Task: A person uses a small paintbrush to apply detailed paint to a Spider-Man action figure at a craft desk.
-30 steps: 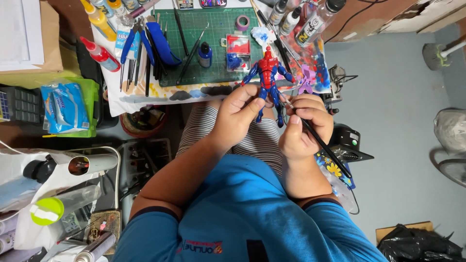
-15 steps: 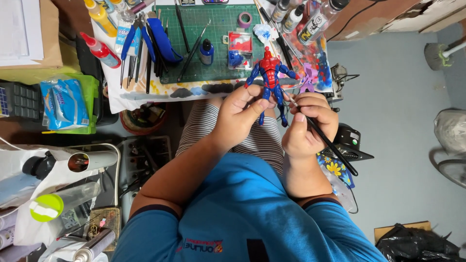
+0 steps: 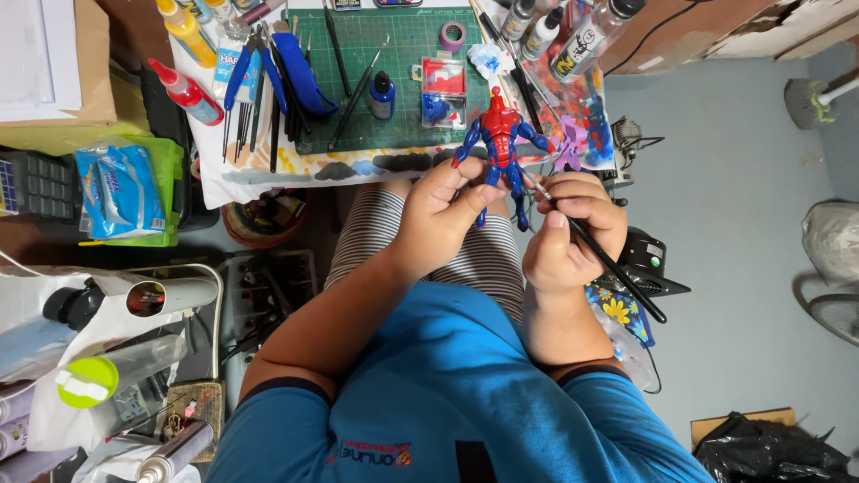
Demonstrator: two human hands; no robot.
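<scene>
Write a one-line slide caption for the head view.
Left hand holds a red-and-blue action figure while the right hand applies a thin paintbrush above a cluttered green cutting mat.

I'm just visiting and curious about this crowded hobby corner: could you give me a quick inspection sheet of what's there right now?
Surface: green cutting mat on a paint-stained white sheet.
Job's things: red and blue toy figure; black paintbrush, tip at the figure's leg.
Clutter: brushes, blue ink bottle, tape roll, paint bottles, wipes packet.
Fingers: left hand grips the figure; right hand holds the paintbrush.
Cables: white cable at left; black wire on the wooden top.
Surroundings: blue-grey floor, black bag.
</scene>
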